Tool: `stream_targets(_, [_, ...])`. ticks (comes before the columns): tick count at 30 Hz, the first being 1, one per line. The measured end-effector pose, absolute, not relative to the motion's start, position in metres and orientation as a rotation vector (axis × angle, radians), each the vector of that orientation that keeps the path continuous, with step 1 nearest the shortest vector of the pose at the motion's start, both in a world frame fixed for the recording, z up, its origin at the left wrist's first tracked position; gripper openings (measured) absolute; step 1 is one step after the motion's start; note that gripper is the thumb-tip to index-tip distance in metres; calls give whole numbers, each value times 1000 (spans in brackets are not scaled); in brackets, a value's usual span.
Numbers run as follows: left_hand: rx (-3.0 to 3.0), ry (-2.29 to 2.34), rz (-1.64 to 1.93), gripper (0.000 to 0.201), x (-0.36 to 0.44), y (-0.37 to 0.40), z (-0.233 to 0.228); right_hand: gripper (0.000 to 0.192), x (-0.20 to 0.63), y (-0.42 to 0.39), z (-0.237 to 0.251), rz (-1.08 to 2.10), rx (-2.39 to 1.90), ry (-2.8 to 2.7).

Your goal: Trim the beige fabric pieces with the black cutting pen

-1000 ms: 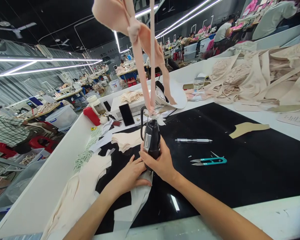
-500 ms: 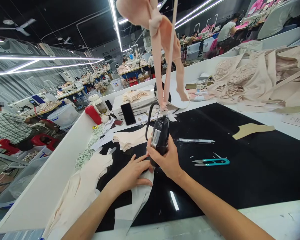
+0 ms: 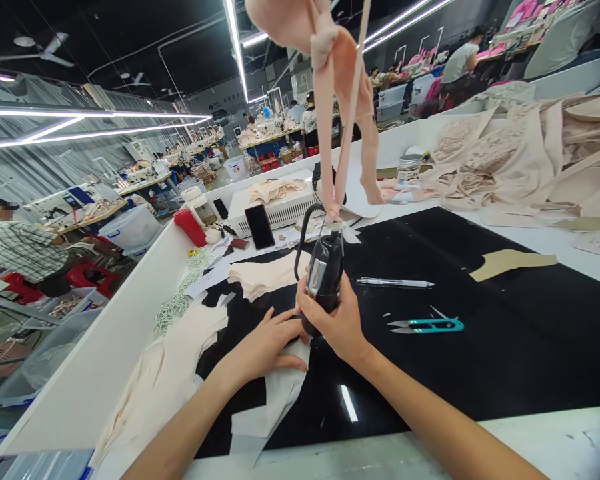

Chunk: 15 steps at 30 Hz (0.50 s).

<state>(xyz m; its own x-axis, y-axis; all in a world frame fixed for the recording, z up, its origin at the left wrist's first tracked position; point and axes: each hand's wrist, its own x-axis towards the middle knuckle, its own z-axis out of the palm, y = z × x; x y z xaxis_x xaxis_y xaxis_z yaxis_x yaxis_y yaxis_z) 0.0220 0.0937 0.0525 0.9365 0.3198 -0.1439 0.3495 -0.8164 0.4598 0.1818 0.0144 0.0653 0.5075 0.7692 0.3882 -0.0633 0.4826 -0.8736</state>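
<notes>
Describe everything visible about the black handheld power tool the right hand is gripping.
The black handheld power tool stands nearly upright, tilted slightly right, with a silver panel on its glossy body. The right hand grips its lower half; its tip is hidden where it meets the pale fabric piece. A black cord loops from its top, where pink fabric straps hang it from above.

A: Where does the view sit?
B: On the person's head, looking forward and down, close over the black worktop [image 3: 480, 347].
A: How far does it reach?
B: Past the near edge out across the hall. There is just this one view.
</notes>
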Motion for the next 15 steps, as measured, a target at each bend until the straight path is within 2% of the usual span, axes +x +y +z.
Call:
stream_targets(3, [2626,467,-46,44,21,95,49,34,180,11,63,625,-915,-921])
stream_targets(8, [2641,429,-14,51,20,98,44,28,179,9,60,643,-904,-933])
stream_targets(12, [2634,419,-11,53,20,98,44,31,177,6,64,651,-904,-919])
stream_targets(15, [2644,441,-22,66,20,98,44,27,175,3,64,655,-904,-920])
